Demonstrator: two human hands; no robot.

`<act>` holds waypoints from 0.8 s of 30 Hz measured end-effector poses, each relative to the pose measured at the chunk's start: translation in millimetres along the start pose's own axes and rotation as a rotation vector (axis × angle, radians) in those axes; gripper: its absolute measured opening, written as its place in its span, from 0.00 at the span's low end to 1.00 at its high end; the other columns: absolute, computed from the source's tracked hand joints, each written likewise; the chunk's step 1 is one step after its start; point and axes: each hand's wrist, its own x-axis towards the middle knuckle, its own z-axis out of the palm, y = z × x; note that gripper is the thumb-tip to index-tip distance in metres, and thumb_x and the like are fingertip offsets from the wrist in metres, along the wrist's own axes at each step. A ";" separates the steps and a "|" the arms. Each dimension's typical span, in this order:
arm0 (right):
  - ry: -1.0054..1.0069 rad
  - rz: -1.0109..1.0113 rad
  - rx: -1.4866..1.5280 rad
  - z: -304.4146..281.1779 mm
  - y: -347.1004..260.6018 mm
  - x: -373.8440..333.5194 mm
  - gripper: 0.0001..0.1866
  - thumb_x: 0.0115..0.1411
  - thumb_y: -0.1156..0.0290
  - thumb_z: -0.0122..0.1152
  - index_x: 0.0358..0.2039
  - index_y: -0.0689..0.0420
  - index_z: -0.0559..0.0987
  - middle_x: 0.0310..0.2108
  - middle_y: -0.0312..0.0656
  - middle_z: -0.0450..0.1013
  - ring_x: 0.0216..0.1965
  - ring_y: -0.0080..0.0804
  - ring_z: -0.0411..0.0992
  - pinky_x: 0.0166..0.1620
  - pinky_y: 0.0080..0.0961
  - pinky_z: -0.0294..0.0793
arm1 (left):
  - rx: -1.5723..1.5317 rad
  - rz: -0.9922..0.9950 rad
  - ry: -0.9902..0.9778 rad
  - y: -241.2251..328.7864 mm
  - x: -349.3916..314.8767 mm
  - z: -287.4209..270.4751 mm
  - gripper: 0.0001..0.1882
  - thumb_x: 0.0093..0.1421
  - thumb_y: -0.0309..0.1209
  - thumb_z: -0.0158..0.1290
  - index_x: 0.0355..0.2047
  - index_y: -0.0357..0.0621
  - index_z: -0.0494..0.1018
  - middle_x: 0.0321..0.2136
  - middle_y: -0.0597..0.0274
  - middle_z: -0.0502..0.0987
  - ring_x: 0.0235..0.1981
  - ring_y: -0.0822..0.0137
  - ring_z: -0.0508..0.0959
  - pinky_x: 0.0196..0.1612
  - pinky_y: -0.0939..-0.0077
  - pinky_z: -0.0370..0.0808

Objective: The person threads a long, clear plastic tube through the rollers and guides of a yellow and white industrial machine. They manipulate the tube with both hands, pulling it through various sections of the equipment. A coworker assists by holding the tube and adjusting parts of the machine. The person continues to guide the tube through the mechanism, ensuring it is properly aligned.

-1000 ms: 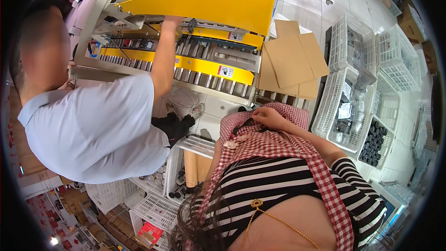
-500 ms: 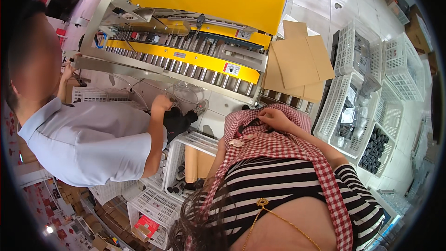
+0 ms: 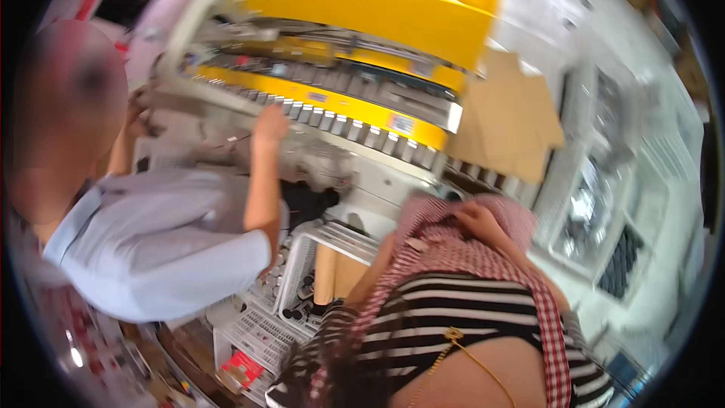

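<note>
My right hand point(image 3: 477, 223) is at the front of my red-and-white checked apron point(image 3: 483, 264), with its fingers bent and closed on the cloth. The picture is smeared, so the fingertips are not sharp. My left forearm point(image 3: 375, 276) runs down along the apron's left side, and the left hand itself is hidden by the apron. Just beyond the apron lie flat brown cardboard sheets point(image 3: 506, 121) on the end of a roller conveyor point(image 3: 340, 122). Neither hand touches them.
A yellow machine point(image 3: 377, 19) stands ahead over the rollers. At left, a person in a light blue shirt point(image 3: 166, 242) reaches toward its frame. A white crate point(image 3: 298, 245) with a cardboard roll stands at my left; more white crates point(image 3: 555, 238) with dark parts stand right.
My view has swung, so the scene sits lower and further right, now blurred. The other person's hand has risen to the conveyor's edge. My right hand stays at the apron.
</note>
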 end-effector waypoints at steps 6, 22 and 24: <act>-0.015 0.333 0.192 23.3 -36.9 -16.7 0.10 0.59 0.67 0.53 0.35 0.61 0.73 0.21 0.41 0.72 0.19 0.25 0.71 0.20 0.21 0.72 | -0.001 -0.012 0.075 6.3 13.3 -41.1 0.22 0.54 0.38 0.43 0.47 0.40 0.70 0.43 0.44 0.73 0.46 0.49 0.73 0.48 0.62 0.68; -0.110 0.201 0.230 51.3 -69.3 -0.1 0.12 0.62 0.67 0.49 0.43 0.59 0.70 0.15 0.39 0.70 0.12 0.22 0.66 0.15 0.18 0.64 | -0.107 -0.092 0.147 -33.2 -14.3 -42.2 0.22 0.55 0.38 0.42 0.46 0.39 0.70 0.43 0.44 0.73 0.46 0.49 0.73 0.47 0.61 0.68; -0.123 0.114 0.133 48.0 -59.2 1.5 0.12 0.62 0.68 0.49 0.43 0.60 0.71 0.14 0.37 0.68 0.11 0.20 0.64 0.15 0.17 0.61 | -0.126 -0.101 0.174 -37.4 -20.5 -38.7 0.22 0.55 0.38 0.42 0.46 0.39 0.70 0.43 0.44 0.73 0.45 0.49 0.73 0.47 0.61 0.68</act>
